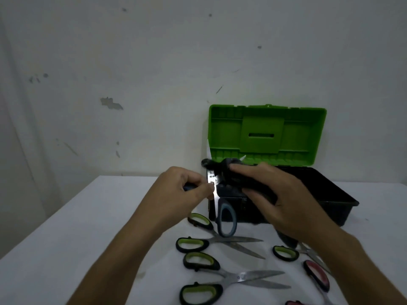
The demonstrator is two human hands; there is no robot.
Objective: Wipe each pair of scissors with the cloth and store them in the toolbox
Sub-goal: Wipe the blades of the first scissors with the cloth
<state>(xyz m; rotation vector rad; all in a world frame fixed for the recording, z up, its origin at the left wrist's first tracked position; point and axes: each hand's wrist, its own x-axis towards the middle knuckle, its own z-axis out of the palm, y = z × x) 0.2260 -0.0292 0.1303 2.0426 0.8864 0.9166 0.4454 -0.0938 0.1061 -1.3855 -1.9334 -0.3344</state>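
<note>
A: In front of the toolbox (312, 194), what are the hands doing?

B: The left hand (178, 192) has its fingers (198, 190) curled round one handle of the grey-handled scissors (220, 208), thumb and forefinger pinching near the pivot. The right hand (277, 194) grips the dark cloth (222, 170), bunched over the upper blade.

A: Which way do those scissors point?

B: They are spread open. One blade runs nearly upright, its grey loop hanging down toward the worktop (88, 227); a bright tip pokes out of the cloth, aimed up and right at the green lid (266, 130), which stands raised.

A: And the others?

B: Two green-handled pairs (198, 245) lie on the worktop with handles left and blades pointing right, opened in a V. A third green pair (286, 253) and a red-handled pair (317, 276) lie partly under the right forearm, blades hard to follow
</note>
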